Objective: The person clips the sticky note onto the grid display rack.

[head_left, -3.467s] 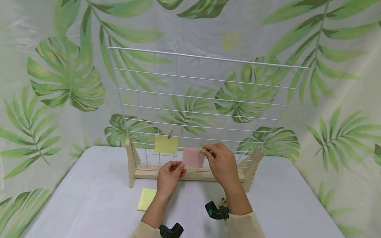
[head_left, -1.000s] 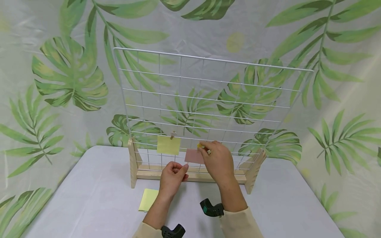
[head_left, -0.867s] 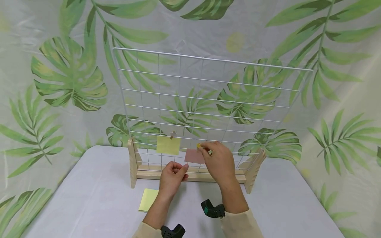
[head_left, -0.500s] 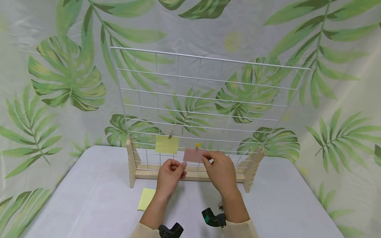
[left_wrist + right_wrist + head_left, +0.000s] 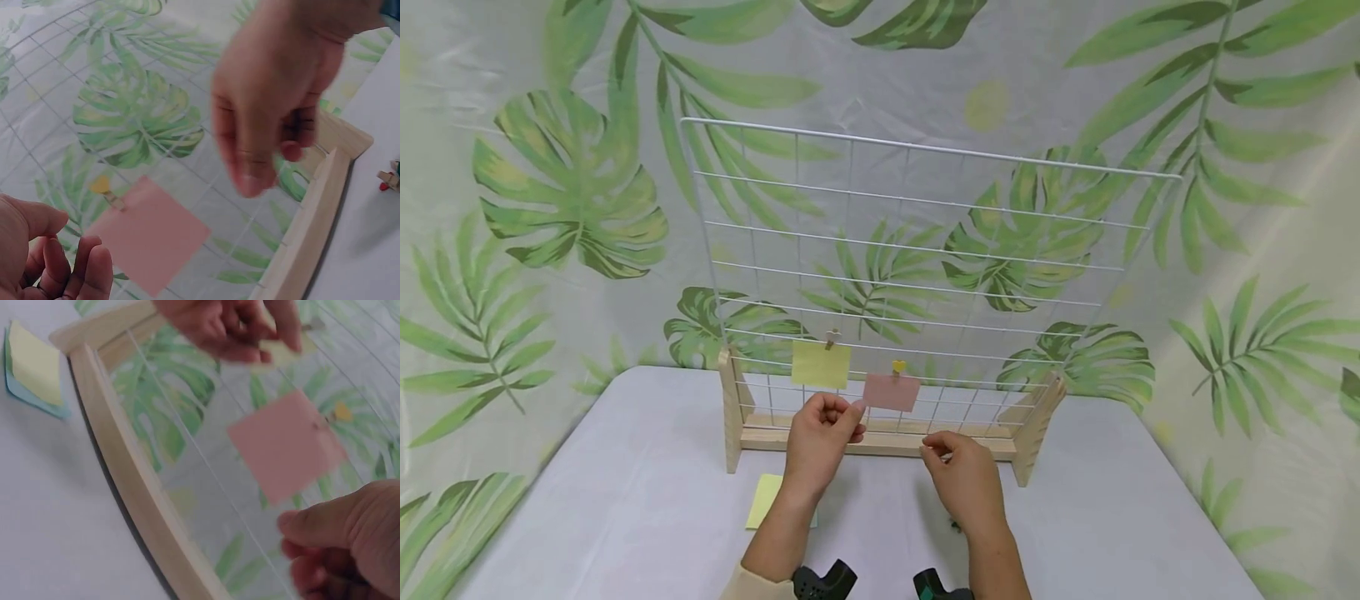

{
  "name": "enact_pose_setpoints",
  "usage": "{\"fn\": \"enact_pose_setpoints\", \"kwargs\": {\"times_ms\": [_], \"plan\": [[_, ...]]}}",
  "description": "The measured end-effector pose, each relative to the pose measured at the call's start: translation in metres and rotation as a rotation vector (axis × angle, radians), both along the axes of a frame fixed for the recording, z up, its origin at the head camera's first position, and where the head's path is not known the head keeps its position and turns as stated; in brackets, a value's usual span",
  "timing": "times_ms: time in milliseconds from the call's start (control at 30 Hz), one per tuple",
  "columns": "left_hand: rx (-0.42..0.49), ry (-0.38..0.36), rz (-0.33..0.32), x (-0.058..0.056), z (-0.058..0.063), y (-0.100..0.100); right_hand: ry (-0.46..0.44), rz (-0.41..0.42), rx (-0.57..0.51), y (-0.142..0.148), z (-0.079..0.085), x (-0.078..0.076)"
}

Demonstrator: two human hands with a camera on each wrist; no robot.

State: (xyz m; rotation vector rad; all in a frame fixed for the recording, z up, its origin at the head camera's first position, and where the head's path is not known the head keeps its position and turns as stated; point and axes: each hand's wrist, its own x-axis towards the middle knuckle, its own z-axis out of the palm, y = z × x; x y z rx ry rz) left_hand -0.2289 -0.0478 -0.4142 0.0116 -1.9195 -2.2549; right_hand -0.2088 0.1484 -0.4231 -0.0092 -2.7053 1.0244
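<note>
A pink sticky note (image 5: 891, 393) hangs low on the white wire grid (image 5: 925, 148), held by a small clip with a yellow heart (image 5: 898, 367). My left hand (image 5: 820, 442) is beside the note's lower left corner, its fingers loosely curled; the left wrist view shows a gap between thumb and fingers with nothing in it. Lower and to the right, in front of the wooden base (image 5: 880, 447), my right hand (image 5: 966, 483) is apart from the note, fingers loosely bent and holding nothing visible. A yellow sticky note (image 5: 820, 364) hangs to the left under a brownish clip (image 5: 832, 337).
On the white tabletop (image 5: 647, 467), a stack of yellow and blue sticky notes (image 5: 37, 365) lies by my left forearm. Small clips, one with red (image 5: 389, 180), lie near my right wrist, mostly hidden in the head view. A leaf-patterned cloth (image 5: 572, 183) hangs behind the grid.
My right hand fixed the yellow heart clip over the pink note's top edge, let go, and moved down toward me. My left hand let go of the note's corner and shifted slightly left.
</note>
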Motion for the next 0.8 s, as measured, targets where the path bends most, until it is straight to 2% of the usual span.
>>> {"fn": "enact_pose_setpoints", "kwargs": {"times_ms": [167, 267, 500, 600, 800], "plan": [[0.001, 0.049, 0.004, 0.007, 0.010, -0.006, -0.139, -0.017, 0.013, 0.020, -0.010, 0.004], [-0.016, 0.055, 0.015, 0.009, 0.014, -0.010, -0.192, -0.010, 0.006, 0.032, -0.013, 0.003], [-0.122, 0.004, 0.072, 0.012, 0.021, -0.020, -0.326, -0.006, 0.054, 0.059, -0.018, 0.001], [-0.163, 0.006, 0.064, 0.018, 0.027, -0.027, -0.376, 0.018, 0.080, 0.070, -0.019, 0.002], [-0.235, 0.052, 0.055, 0.038, 0.048, -0.042, -0.424, 0.032, 0.067, 0.081, -0.022, 0.004]]}}
